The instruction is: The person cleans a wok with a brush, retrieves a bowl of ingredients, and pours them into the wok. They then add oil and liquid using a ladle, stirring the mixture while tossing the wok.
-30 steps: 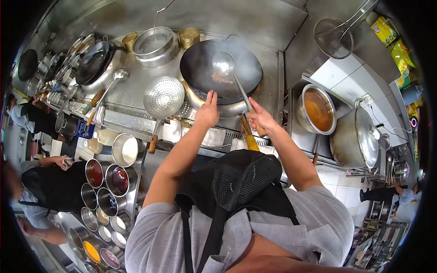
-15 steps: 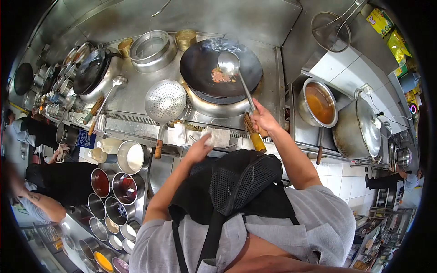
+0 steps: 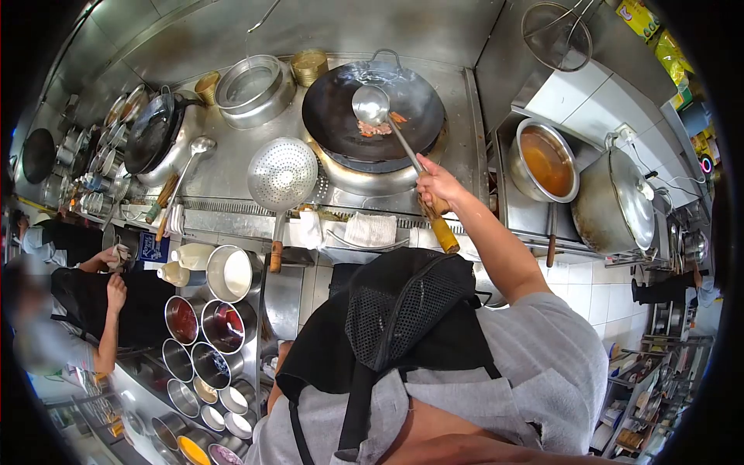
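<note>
My right hand (image 3: 439, 187) is closed around the handle of a long metal ladle (image 3: 371, 105). The ladle's bowl rests over the dark wok (image 3: 333, 128), beside small pinkish and orange pieces of food (image 3: 377, 129) in its middle. Just below that hand, a yellow-handled bamboo brush (image 3: 442, 232) lies by the stove's front edge. My left hand is out of sight; only a sliver of that arm shows beside the apron (image 3: 325, 341). To the wok's left lies a perforated skimmer (image 3: 282, 174), its wooden handle toward me.
A pot of orange-brown liquid (image 3: 546, 161) and a large lidded pot (image 3: 616, 203) stand at right. Several metal containers of sauces and ingredients (image 3: 211, 364) line the lower left. Folded white cloths (image 3: 370, 230) lie along the front edge. A co-worker (image 3: 108, 310) stands at left.
My left hand has dropped from the front edge out of view. The ladle has shifted left in the wok, and orange pieces now show beside it. The co-worker's arm has moved.
</note>
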`<action>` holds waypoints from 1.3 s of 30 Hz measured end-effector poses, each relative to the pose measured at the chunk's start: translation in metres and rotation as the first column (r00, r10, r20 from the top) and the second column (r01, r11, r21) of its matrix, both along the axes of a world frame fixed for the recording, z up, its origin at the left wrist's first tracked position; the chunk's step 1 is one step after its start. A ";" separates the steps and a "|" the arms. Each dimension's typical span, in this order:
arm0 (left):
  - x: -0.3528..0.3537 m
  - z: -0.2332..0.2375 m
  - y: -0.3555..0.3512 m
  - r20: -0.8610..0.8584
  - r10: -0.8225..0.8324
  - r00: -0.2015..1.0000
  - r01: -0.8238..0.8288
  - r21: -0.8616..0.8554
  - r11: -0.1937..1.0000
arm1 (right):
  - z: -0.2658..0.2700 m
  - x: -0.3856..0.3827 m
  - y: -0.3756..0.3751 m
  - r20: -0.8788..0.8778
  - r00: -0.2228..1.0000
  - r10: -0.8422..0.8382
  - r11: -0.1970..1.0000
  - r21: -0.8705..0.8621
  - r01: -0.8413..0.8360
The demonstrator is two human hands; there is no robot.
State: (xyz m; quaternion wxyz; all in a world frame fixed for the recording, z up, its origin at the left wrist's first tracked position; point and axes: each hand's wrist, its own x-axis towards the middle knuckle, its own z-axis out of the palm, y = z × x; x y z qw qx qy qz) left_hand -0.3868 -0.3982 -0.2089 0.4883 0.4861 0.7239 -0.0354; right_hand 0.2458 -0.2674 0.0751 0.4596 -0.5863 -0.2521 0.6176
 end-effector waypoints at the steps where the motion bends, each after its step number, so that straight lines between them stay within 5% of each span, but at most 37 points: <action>1: 0.003 -0.001 0.003 0.014 0.011 1.000 -0.011 0.011 1.000 | -0.001 -0.001 -0.002 0.002 1.000 -0.001 1.000 0.007 0.001; 4: 0.017 -0.008 0.016 0.061 0.014 0.998 -0.017 0.052 0.999 | 0.003 -0.013 -0.019 0.163 0.986 0.032 0.999 0.022 -0.036; 8: 0.028 -0.027 0.036 0.090 -0.079 0.993 0.065 0.142 0.988 | 0.016 0.012 -0.032 -0.111 0.994 0.021 1.000 0.013 -0.019; 11: 0.023 -0.048 0.053 0.091 -0.175 0.980 0.149 0.244 0.958 | 0.014 0.039 -0.014 0.383 0.923 0.028 0.998 0.042 -0.048; 12: 0.021 -0.055 0.061 0.096 -0.178 0.979 0.148 0.262 0.954 | 0.018 0.039 -0.007 0.381 0.924 0.026 0.998 0.048 -0.048; 14: 0.034 0.002 0.059 0.205 0.028 0.978 -0.061 0.155 0.986 | 0.028 0.036 0.005 0.638 0.763 -0.103 0.995 0.080 0.067; 16: 0.043 0.033 0.059 0.247 0.137 0.959 -0.165 0.098 0.981 | 0.015 0.037 0.014 0.703 0.702 -0.115 0.993 0.064 0.098; 18: 0.028 -0.010 0.059 0.190 0.265 0.945 -0.253 -0.083 0.964 | -0.004 0.042 0.020 0.858 0.507 0.078 0.997 -0.054 -0.062; 19: 0.023 -0.020 0.060 0.150 0.322 0.935 -0.297 -0.171 0.940 | 0.011 0.030 0.012 0.791 0.582 0.190 0.982 -0.164 -0.098; 22: 0.075 0.077 0.067 0.112 0.260 0.959 -0.255 -0.061 0.965 | 0.034 0.012 -0.028 0.650 0.669 0.360 0.933 -0.265 -0.244; 23: 0.074 0.072 0.074 0.131 0.199 0.971 -0.187 -0.099 0.977 | 0.034 0.011 -0.044 0.653 0.667 0.358 0.933 -0.268 -0.238; 24: 0.072 0.056 0.076 0.136 0.202 0.970 -0.189 -0.101 0.977 | 0.033 0.011 -0.060 0.783 0.505 0.363 0.925 -0.235 -0.300; 25: 0.061 0.025 0.073 0.209 0.030 0.977 -0.037 0.029 0.999 | 0.033 0.010 -0.071 0.880 0.329 0.342 0.905 -0.214 -0.368; 26: 0.052 0.002 0.067 0.251 -0.147 0.957 0.107 0.164 0.981 | 0.041 0.004 -0.082 0.875 0.333 0.352 0.900 -0.219 -0.376; 28: 0.065 0.005 0.074 0.259 -0.145 0.955 0.097 0.187 0.977 | 0.069 0.002 -0.091 0.808 0.306 0.504 0.850 -0.401 -0.343; 30: 0.091 0.044 0.074 0.188 0.145 0.971 -0.146 -0.010 0.989 | 0.048 0.015 -0.081 0.812 0.254 0.525 0.837 -0.438 -0.328; 31: 0.093 0.044 0.077 0.194 0.141 0.971 -0.143 -0.005 0.990 | 0.042 0.024 -0.067 0.848 0.187 0.496 0.857 -0.445 -0.259; 33: 0.078 0.018 0.073 0.173 -0.050 0.984 0.046 0.023 0.999 | 0.025 0.038 -0.050 0.911 0.042 0.409 0.898 -0.395 -0.193; 36: 0.020 -0.066 0.075 0.284 -0.409 0.867 0.315 0.323 0.892 | 0.073 0.023 -0.063 0.899 0.165 0.406 0.908 -0.376 -0.185; 38: 0.025 -0.024 0.076 0.181 -0.422 0.889 0.326 0.399 0.857 | 0.113 0.005 -0.088 0.845 0.282 0.455 0.889 -0.414 -0.192; 39: 0.025 -0.018 0.072 0.173 -0.257 0.951 0.183 0.358 0.916 | 0.129 -0.003 -0.101 0.765 0.393 0.510 0.860 -0.466 -0.209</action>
